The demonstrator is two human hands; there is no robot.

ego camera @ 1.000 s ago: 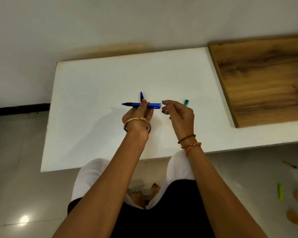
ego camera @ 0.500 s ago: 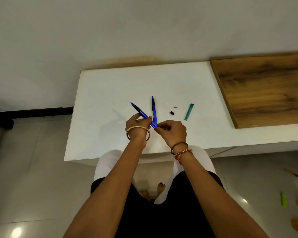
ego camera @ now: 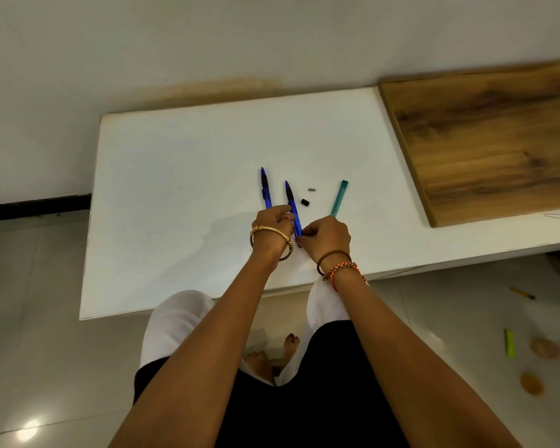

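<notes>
Blue plastic sits in both grips: fingers of my left hand (ego camera: 272,225) curl round the lower end of one blue pen with a black grip (ego camera: 264,188), those of my right hand (ego camera: 327,236) pinch the tail of a second matching blue pen (ego camera: 291,203), over the white counter (ego camera: 175,189). I judge the tail is being refitted; next I must reach for the small black cap (ego camera: 305,202) just beside it, minding the tiny grey piece (ego camera: 311,190).

Seemingly a plain home room; a low white rectangular table (ego camera: 175,195) stands against a bare pale wall (ego camera: 207,43); glossy grey floor tiles (ego camera: 29,350) lie beneath it.
</notes>
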